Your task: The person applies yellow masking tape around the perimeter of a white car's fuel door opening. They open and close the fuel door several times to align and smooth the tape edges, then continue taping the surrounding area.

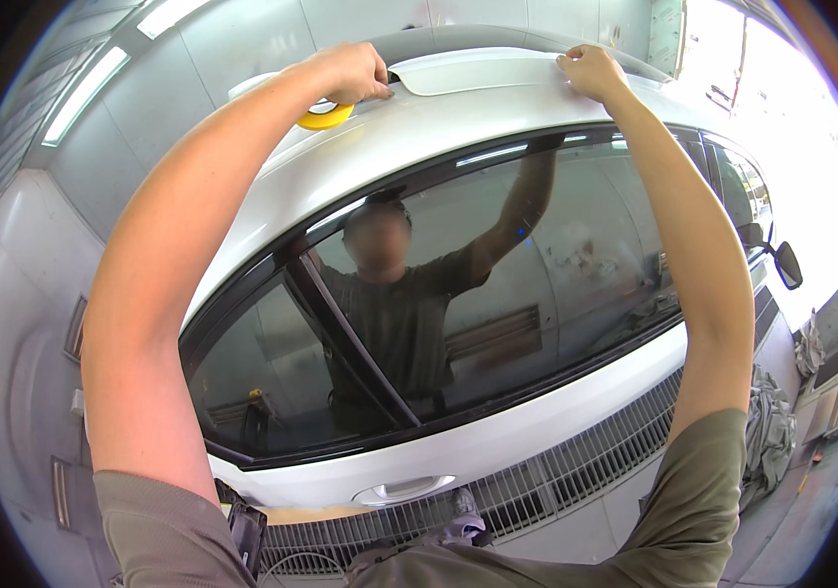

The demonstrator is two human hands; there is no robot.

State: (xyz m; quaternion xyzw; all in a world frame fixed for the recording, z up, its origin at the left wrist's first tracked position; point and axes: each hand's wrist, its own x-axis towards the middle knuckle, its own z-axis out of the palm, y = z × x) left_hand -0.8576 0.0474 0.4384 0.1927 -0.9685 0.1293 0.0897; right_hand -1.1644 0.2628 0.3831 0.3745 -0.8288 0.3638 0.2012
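Note:
A white car's roof (448, 110) curves in front of me, with both my arms raised over it. A pale, off-white strip (483, 74) lies along the roof. My right hand (593, 73) is closed at the strip's right end, pinching its edge between thumb and fingers. Close to its left end is my left hand (352, 73), fingers curled, beside a small black gap. A roll of yellow tape (327, 120) sticks out under the left palm, its upper part hidden by the hand. How the fingers grip it is partly hidden.
Below the roof are dark side windows (478, 284) that mirror a person, and a white door handle (405, 489). A side mirror (787, 265) juts out at right. Floor grating (576, 470) runs beside the car. Crumpled grey sheeting (770, 431) lies at right.

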